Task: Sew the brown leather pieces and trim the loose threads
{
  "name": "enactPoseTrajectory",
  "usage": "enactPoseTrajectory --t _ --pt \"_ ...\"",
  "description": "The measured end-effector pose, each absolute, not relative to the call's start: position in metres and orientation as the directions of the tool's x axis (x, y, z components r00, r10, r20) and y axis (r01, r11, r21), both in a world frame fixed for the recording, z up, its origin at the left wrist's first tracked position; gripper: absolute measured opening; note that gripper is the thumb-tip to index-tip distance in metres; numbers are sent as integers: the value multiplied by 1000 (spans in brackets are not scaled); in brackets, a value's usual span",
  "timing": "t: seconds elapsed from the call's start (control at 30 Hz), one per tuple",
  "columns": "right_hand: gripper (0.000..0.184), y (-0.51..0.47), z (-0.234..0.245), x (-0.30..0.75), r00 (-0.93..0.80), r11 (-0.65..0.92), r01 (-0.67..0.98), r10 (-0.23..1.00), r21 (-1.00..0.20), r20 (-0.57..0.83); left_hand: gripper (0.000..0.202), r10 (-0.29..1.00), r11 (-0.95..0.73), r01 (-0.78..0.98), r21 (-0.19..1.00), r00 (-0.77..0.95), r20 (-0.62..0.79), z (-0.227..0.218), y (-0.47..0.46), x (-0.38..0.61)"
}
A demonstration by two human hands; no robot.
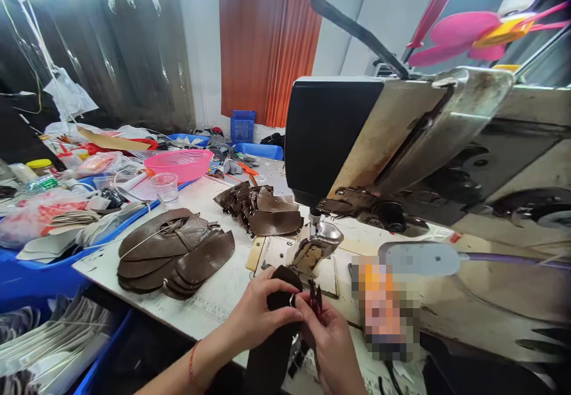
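My left hand [261, 307] is closed on a dark brown leather piece [267, 356], thumb and fingers curled round its edge, with part of the piece hanging below. Close against it, my right hand [330, 338] has its thumb and index finger pinched at the leather's edge. Dark pointed blades, apparently thread snips [316, 298], stick up out of the right hand; their handles are hidden in the palm. Both hands are just in front of the sewing machine's metal work arm [316, 246]. What lies between the fingertips is too small to make out.
The sewing machine head [334, 139] overhangs the white table [209, 309]. Brown leather pieces [151, 264] lie stacked at left, with another pile [263, 207] behind. A pink basket [178, 166], a clear cup [165, 188] and blue bins [49, 276] stand left. A blurred-out phone-like object [386, 312] is right.
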State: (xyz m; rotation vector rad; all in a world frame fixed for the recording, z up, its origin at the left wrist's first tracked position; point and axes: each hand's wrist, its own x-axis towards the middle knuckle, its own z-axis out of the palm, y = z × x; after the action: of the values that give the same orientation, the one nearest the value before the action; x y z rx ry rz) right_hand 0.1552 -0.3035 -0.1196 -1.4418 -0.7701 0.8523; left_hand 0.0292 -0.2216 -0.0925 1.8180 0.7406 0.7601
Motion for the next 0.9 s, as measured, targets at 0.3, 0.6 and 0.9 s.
enactPoseTrajectory --t 0.3,0.6,0.9 --pt "40 -307 -120 162 556 -7 -70 830 -998 -45 14 819 -197 -5 980 549 167 -100 -221 30" --pt "33 -310 -99 166 393 -88 92 918 -992 -45 17 750 -300 190 935 652 108 -91 -216 24" --pt "46 -312 -112 186 590 -144 -296 750 -944 -299 77 796 79 -17 997 603 -53 -99 -221 25"
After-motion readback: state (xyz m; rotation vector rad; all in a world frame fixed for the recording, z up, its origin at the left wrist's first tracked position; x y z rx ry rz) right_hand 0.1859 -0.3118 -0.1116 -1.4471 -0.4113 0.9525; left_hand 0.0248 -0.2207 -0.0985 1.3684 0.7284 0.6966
